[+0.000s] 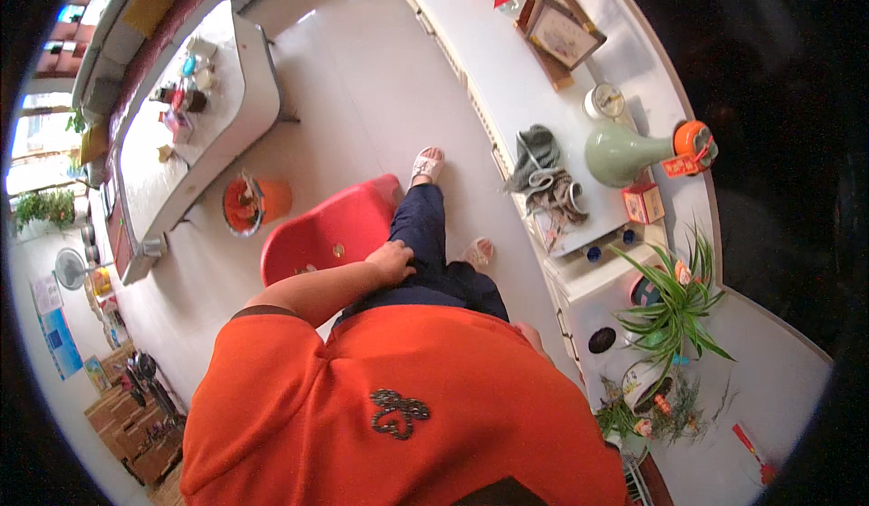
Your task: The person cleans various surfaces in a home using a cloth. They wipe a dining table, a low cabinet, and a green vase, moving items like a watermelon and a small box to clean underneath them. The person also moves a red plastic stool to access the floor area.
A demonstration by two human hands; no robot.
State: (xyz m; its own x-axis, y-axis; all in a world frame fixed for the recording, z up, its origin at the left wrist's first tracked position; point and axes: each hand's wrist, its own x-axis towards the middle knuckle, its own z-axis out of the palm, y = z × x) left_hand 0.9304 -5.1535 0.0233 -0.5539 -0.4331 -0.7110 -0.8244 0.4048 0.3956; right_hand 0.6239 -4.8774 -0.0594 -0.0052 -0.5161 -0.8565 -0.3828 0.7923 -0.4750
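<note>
My left hand [390,262] lies on the thigh of the dark blue trousers [422,234], with nothing seen in it. Beside it stands a red plastic chair [326,231]. Only a small part of my right hand [533,340] shows past the edge of the orange shirt [407,370]; its fingers are hidden. On the long white cabinet [475,51] to the right lie a crumpled grey-green cloth [536,156] and a brown patterned cloth [560,197]. A pale green vase [614,153] stands near them.
An orange bucket [275,197] stands on the floor between the chair and a white coffee table [254,78] holding several small items. Along the right are a wooden picture frame [560,34], a round tin [604,102], a red box [643,203] and potted plants [669,299].
</note>
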